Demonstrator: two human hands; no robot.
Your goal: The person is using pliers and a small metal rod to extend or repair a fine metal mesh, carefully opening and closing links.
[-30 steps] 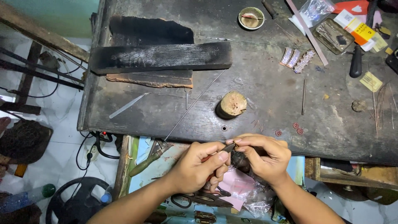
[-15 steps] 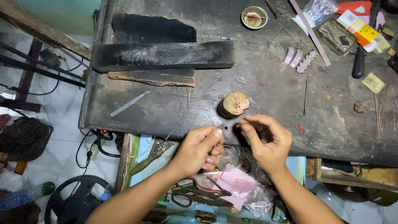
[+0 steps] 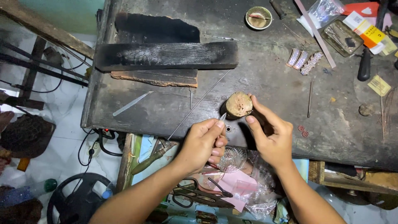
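Note:
My left hand (image 3: 204, 143) pinches slim metal tweezers (image 3: 222, 117) whose tip points up at a small round wooden block (image 3: 239, 104) on the dark workbench (image 3: 273, 108). A long thin wire (image 3: 195, 107) runs diagonally past that hand. My right hand (image 3: 270, 135) has its thumb and forefinger on the right side of the wooden block. Whether something tiny sits between the tweezer tips is too small to tell.
A charred wooden plank (image 3: 166, 55) lies on a slab at the back left. A flat metal strip (image 3: 132, 103), a small dish (image 3: 258, 18), jewelled pieces (image 3: 304, 61), a tin (image 3: 342, 38) and packets are spread around. Pliers (image 3: 149, 159) and scissors (image 3: 199, 195) lie below the bench edge.
Both hands have risen from below the bench edge to the wooden block. The right hand now touches the block, and the tweezers' tip has come up beside it.

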